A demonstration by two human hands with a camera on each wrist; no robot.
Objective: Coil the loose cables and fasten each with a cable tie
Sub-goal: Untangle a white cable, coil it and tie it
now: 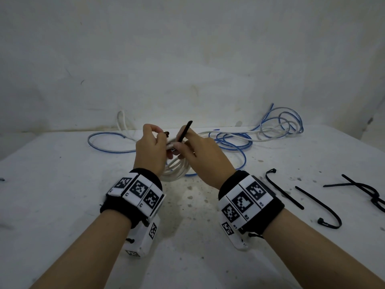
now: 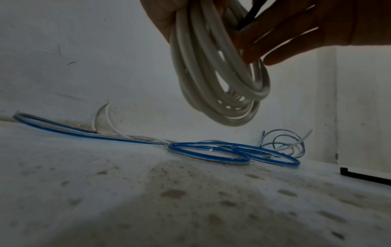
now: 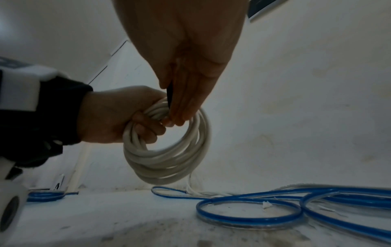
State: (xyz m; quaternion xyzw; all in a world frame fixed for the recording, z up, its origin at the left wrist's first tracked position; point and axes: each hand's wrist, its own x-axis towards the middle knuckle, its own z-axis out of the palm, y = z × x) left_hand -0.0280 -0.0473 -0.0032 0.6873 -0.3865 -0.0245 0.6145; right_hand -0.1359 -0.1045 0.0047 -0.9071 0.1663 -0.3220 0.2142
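Cable tie being fed round the white coil

White coil (image 1: 177, 166) is held up off the desk (image 1: 62, 205) near the centre of the head view, so that a strap can be passed round its bundled turns. The left hand (image 1: 149, 150) is curled round the top of the loops, and from the right wrist view its fingers are seen clamped through the ring, which keeps the turns gathered. One end of the black cable tie (image 1: 184, 131) appears to be pinched at that hand's fingertips as well, though this detail is small. The right hand (image 1: 203, 152) is closed on the tie's strap between thumb and fingers, the free tail pointing toward 1 o'clock above the knuckles. It is judged that the strap is being brought round toward its head, and the fastening is not yet done.

Loose blue cable (image 1: 229, 140) is spread over the desk from 10 o'clock to 2 o'clock behind the hands, uncoiled, with a thinner white strand among it. Spare black ties (image 1: 283, 189) are laid out at 4 o'clock, near the right wrist, presumably for the remaining cables
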